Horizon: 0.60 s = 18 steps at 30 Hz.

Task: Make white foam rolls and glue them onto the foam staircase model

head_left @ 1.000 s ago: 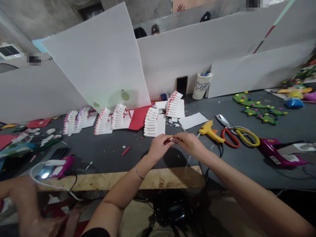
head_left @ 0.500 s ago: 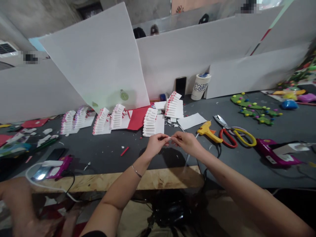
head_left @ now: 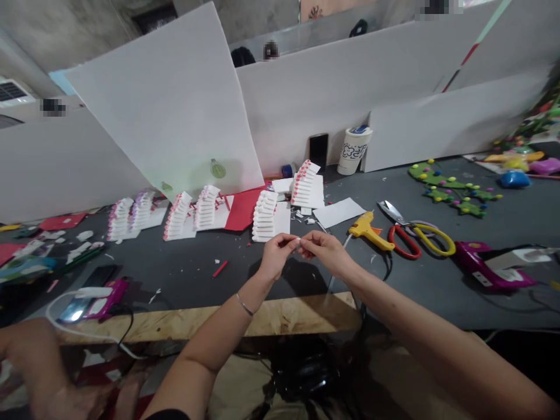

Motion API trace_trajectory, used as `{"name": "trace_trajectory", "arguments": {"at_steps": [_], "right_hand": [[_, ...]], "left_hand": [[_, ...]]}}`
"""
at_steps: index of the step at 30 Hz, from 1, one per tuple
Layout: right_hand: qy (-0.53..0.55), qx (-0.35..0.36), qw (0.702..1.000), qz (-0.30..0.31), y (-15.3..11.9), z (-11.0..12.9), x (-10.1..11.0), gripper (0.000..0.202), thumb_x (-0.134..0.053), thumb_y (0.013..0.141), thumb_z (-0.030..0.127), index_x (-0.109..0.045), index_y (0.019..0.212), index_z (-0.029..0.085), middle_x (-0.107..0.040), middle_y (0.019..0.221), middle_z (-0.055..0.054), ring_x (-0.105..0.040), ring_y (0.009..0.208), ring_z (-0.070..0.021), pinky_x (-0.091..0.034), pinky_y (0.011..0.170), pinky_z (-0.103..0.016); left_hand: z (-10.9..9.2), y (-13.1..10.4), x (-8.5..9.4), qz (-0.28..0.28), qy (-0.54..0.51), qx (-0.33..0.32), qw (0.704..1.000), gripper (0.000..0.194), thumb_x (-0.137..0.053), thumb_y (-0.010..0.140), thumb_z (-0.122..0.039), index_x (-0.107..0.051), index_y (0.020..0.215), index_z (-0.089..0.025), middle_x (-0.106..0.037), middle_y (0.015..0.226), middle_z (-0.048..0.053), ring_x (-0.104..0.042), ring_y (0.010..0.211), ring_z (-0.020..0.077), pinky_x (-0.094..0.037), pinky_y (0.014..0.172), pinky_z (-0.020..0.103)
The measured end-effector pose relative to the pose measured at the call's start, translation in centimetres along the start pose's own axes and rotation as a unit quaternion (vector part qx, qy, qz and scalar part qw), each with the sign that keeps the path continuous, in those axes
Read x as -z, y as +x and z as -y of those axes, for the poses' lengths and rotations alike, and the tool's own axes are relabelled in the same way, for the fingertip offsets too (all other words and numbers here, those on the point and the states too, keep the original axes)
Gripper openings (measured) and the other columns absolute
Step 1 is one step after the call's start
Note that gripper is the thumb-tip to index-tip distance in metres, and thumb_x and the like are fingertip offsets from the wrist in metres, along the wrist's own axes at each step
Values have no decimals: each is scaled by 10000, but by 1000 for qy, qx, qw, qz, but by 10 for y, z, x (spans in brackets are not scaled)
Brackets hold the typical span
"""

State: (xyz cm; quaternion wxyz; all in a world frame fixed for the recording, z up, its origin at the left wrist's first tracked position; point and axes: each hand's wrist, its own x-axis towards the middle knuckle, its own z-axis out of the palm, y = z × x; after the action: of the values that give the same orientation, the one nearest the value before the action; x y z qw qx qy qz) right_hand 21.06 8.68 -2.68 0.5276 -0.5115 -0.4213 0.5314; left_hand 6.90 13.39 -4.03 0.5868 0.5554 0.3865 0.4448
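Note:
Over the near part of the table, my left hand (head_left: 279,252) and my right hand (head_left: 322,248) meet with their fingertips pinched together. A tiny white piece (head_left: 299,239) shows between them; most of it is hidden by the fingers, and its kind cannot be made out. Just beyond my left hand lies a card with a row of white sticks (head_left: 264,216). Farther back is another such row with red tips (head_left: 303,184). A blank white paper piece (head_left: 339,213) and a yellow glue gun (head_left: 371,231) rest to the right of my right hand.
Scissors (head_left: 400,219) with red and yellow handles lie right of the glue gun. More stick cards (head_left: 177,216) stand along the left. A paper cup (head_left: 353,151) and a phone (head_left: 318,151) are at the back panel. A co-worker's arm (head_left: 32,361) is at lower left.
Both hands stay pinched together at nearly the same spot. The fingers have shifted slightly, and the white piece between them shows a little differently. The view has moved slightly.

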Motion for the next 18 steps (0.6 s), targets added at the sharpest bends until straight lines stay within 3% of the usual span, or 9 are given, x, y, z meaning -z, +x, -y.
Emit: {"name": "trace_trajectory", "arguments": {"at_steps": [4,8,13,18], "right_hand": [[-63,2,997,50,1,2,8,272,-680,712,440,-568,694,193,-663,596,15,-582,514,-99,-481,532,-237],[-107,-11,990,89,1,4,12,221,-673,736,386,-573,685,196,-659,581,23,-579,499,-96,-475,515,-224],[-92,-67,990,77,1,7,12,231,-679,750,384,-571,688,190,-685,623,6,-593,508,-90,-466,506,-210],[-18,-84,994,68,2,12,12,358,-742,667,486,-545,676,188,-693,652,1,-609,533,-85,-466,524,-206]], "left_hand": [[-8,2,10,103,55,13,993,304,-753,692,-336,-733,945,-168,-663,731,10,-555,605,107,-448,638,249],[-16,3,19,162,187,-59,967,178,-712,739,-304,-759,862,-184,-656,712,24,-570,616,128,-433,624,255],[-14,2,17,102,219,-92,966,125,-690,754,-301,-748,778,-194,-670,703,29,-582,620,141,-442,621,258],[-8,3,10,63,85,-12,994,204,-742,689,-355,-721,766,-167,-667,653,4,-587,592,125,-471,630,255]]}}
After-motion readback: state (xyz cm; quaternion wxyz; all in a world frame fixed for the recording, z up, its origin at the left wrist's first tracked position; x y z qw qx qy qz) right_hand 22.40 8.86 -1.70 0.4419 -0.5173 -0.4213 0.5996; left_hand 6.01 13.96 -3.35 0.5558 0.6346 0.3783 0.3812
